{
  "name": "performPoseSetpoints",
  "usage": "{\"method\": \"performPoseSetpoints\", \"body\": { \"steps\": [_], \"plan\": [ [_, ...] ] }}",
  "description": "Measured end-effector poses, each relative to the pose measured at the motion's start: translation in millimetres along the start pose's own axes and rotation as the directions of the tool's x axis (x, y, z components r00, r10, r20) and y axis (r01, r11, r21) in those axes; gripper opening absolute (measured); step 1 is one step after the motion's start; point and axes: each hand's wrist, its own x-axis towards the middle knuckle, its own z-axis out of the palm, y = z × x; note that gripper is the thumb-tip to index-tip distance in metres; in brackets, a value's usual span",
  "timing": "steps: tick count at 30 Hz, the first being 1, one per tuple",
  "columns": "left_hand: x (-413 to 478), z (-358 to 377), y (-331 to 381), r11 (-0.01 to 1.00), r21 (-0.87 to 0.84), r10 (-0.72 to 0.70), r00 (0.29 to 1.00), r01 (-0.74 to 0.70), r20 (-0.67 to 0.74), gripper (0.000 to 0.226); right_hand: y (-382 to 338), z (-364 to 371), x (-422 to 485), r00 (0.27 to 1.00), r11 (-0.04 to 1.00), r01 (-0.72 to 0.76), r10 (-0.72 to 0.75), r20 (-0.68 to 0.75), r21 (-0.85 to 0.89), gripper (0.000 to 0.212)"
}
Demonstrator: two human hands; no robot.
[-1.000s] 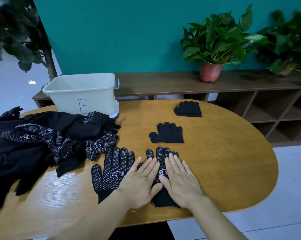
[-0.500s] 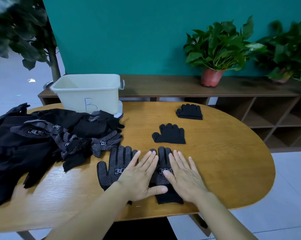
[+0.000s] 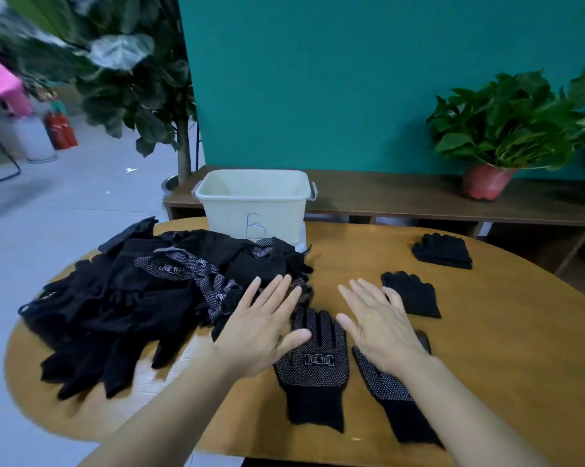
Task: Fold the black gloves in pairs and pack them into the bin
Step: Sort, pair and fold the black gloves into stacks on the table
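My left hand (image 3: 264,326) and right hand (image 3: 382,328) are both spread flat, fingers straight, gripping nothing. One dotted glove (image 3: 313,364) lies flat between them at my left thumb, and a second dotted glove (image 3: 387,390) runs out from under the heel of my right hand. The loose glove pile (image 3: 132,298) sits left of my left hand with the bin (image 3: 254,205) beyond its fingertips, while the near folded pair (image 3: 414,296) lies just right of my right fingertips and the far folded pair (image 3: 442,252) further out on the tabletop (image 3: 493,365).
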Motion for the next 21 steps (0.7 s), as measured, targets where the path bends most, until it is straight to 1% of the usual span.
{"method": "performPoseSetpoints", "body": {
  "steps": [3,5,8,9,11,16,18,21],
  "plan": [
    [-13.0,0.8,-28.9,0.999,-0.021,-0.04,0.999,0.04,-0.028,0.077,-22.2,0.1,25.0,0.995,0.997,0.083,-0.082,-0.052,0.004,0.055],
    [-20.6,3.0,-49.6,0.996,-0.01,-0.086,0.995,0.086,-0.041,0.075,-34.8,4.1,42.6,0.989,0.991,0.13,-0.129,-0.078,0.012,0.052],
    [-27.1,7.2,-79.3,0.989,0.0,-0.147,0.988,0.148,-0.036,0.072,-47.6,14.5,70.0,0.981,0.987,0.162,-0.16,-0.107,0.005,0.054],
    [-27.0,8.6,-88.6,0.987,0.003,-0.162,0.986,0.163,-0.035,0.071,-50.1,17.8,79.9,0.976,0.985,0.172,-0.171,-0.137,-0.004,0.051],
    [-23.5,9.9,-104.6,0.983,0.006,-0.183,0.983,0.183,-0.037,0.07,-55.0,19.5,100.0,0.974,0.985,0.17,-0.169,-0.153,-0.001,0.043],
    [7.1,16.8,-133.4,0.983,0.002,-0.183,0.982,0.184,-0.052,0.068,-59.7,14.7,156.1,0.966,0.995,0.096,-0.092,-0.242,0.005,0.026],
    [23.3,21.9,-141.1,0.984,-0.017,-0.18,0.981,0.18,-0.065,0.067,-60.4,13.2,177.3,0.973,0.999,0.033,-0.038,-0.226,-0.026,0.028],
    [45.3,30.4,-149.4,0.984,-0.038,-0.175,0.98,0.172,-0.091,0.062,-65.3,13.4,204.5,0.981,0.991,-0.111,0.099,-0.165,-0.07,0.044]
  ]
}}
